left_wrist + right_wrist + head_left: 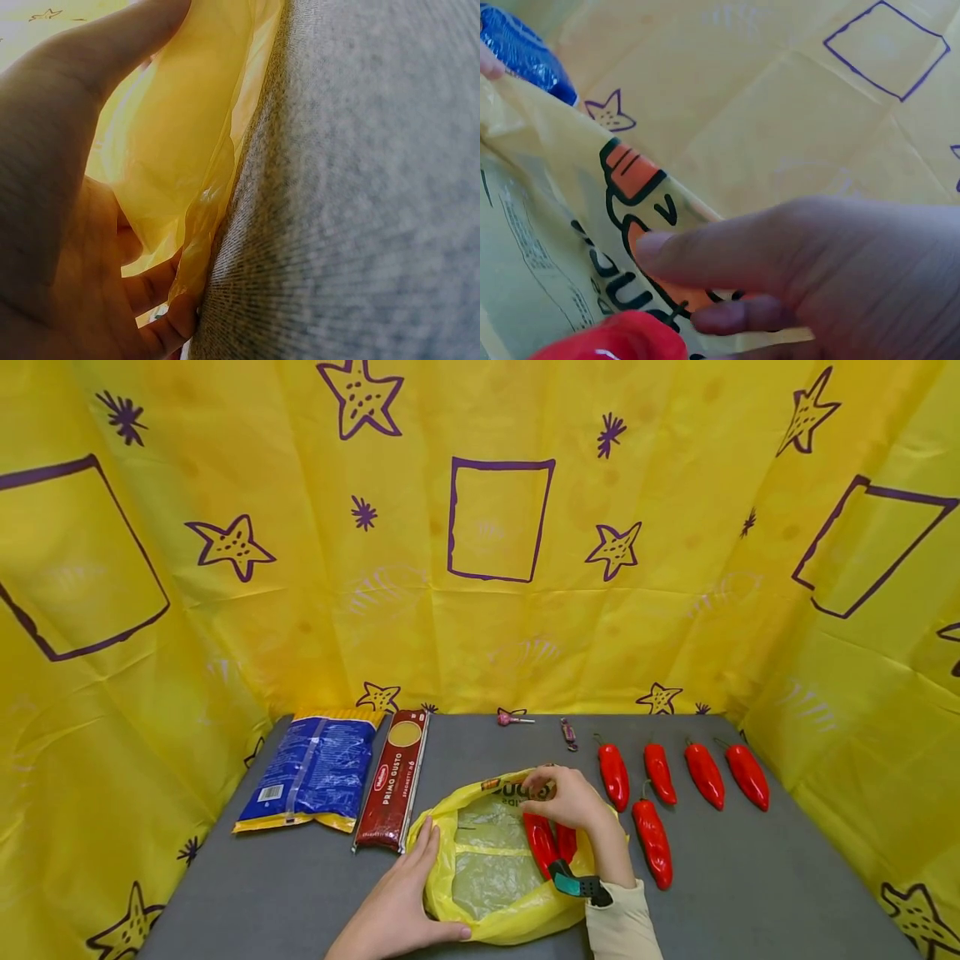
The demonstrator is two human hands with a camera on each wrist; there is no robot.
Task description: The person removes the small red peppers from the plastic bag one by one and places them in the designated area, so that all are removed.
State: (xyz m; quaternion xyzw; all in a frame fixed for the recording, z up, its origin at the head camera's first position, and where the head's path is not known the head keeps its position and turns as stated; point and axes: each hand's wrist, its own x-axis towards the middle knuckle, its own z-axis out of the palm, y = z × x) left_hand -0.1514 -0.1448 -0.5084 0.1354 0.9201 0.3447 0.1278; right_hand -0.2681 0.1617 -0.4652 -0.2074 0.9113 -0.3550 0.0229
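Note:
A yellow plastic bag point(517, 931) lies with its mouth spread wide and printed letters on its far inner wall. My left hand point(408, 889) holds the bag's near left rim, thumb along the front edge and fingers on the left side; the left wrist view shows the fingers curved against the yellow film point(180, 142). Inside the bag's right part lie red peppers point(538, 843), partly covered by my right wrist. Over them, near the far rim, is my right hand point(566, 797), fingers loosely bent. In the right wrist view a red pepper point(622, 341) shows below the thumb, outside the fingers' grasp.
Several red peppers point(703, 775) lie to the right. Behind the bag are a lollipop point(513, 719) and a wrapped candy point(568, 734). A red spaghetti pack point(393, 781) and a blue-and-yellow bag point(315, 768) lie left on the grey table point(780, 893). Yellow cloth point(495, 635) surrounds it.

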